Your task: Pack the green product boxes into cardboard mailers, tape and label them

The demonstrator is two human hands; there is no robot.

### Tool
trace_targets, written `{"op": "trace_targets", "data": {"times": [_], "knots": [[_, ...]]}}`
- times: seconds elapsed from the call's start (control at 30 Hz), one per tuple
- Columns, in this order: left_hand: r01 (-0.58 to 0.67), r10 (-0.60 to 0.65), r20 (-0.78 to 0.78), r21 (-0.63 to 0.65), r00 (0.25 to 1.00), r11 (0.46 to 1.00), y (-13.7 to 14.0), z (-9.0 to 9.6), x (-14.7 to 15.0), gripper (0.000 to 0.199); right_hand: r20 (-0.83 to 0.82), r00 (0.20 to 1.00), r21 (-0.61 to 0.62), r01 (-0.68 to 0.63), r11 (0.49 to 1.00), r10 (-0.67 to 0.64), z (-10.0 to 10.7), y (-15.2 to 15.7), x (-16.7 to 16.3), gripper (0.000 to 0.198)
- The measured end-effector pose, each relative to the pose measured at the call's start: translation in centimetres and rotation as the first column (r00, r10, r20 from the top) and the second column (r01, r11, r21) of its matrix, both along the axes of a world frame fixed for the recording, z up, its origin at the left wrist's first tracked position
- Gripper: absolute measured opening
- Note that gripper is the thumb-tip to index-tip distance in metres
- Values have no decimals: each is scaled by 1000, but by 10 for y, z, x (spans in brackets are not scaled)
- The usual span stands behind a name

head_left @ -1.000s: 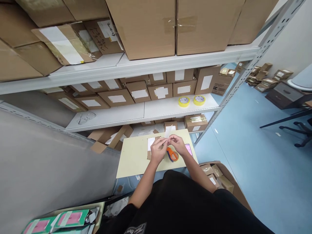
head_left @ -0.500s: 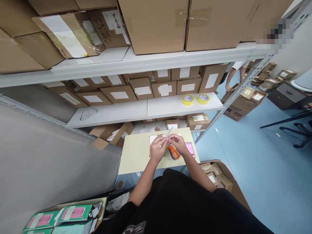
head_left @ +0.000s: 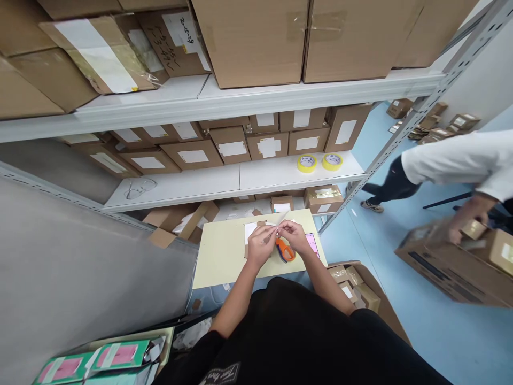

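Note:
Above the pale yellow table (head_left: 216,251), both my hands are closed at the fingertips on a thin white paper slip (head_left: 282,217), which sticks up between them. My left hand (head_left: 259,243) pinches it from the left. From the other side, my right hand (head_left: 293,236) has its fingers bent and pressed together at the slip's lower edge. Just below the hands lies an orange tool with a looped handle and a dark blue edge (head_left: 286,250). Partly hidden under my left hand is a small brown box with a white label (head_left: 250,230). A phone with a pink screen (head_left: 311,242) rests right of my right hand.
Metal shelves (head_left: 224,184) full of cardboard boxes rise ahead, with two yellow tape rolls (head_left: 306,164) on one. A large carton of parcels (head_left: 385,315) stands at my right. Beyond, a co-worker (head_left: 449,160) bends over a big box (head_left: 452,262). Green-and-pink packages (head_left: 120,355) lie lower left.
The co-worker has come closer on the right, along with the big box of parcels. My hands stay in nearly the same place; the white slip leans slightly further right.

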State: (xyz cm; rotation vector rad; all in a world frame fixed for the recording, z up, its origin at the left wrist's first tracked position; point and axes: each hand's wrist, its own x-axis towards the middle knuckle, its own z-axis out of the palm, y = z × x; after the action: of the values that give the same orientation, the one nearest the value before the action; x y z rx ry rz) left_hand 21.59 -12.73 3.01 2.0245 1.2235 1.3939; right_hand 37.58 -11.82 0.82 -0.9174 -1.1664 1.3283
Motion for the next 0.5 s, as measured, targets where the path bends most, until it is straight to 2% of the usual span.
{"op": "trace_targets", "data": {"times": [0.07, 0.17, 0.3, 0.43, 0.5], "knots": [[-6, 8, 31, -44, 1000, 999, 0, 0, 2, 18, 66, 997, 48, 30, 998, -33, 0, 0, 2, 19], [-16, 52, 172, -201, 984, 979, 2, -2, 4, 19, 138, 988, 113, 58, 992, -74, 1, 0, 3, 13], [48, 110, 382, -381, 918, 923, 8, -9, 4, 28, 148, 986, 100, 62, 993, -77, 0, 2, 3, 9], [124, 29, 346, -414, 938, 902, 14, -16, 2, 40, 133, 989, 94, 50, 994, -63, -2, 4, 1, 9], [121, 11, 308, -406, 951, 906, 17, -19, -1, 37, 125, 991, 92, 26, 995, -38, -2, 4, 2, 9]]}}
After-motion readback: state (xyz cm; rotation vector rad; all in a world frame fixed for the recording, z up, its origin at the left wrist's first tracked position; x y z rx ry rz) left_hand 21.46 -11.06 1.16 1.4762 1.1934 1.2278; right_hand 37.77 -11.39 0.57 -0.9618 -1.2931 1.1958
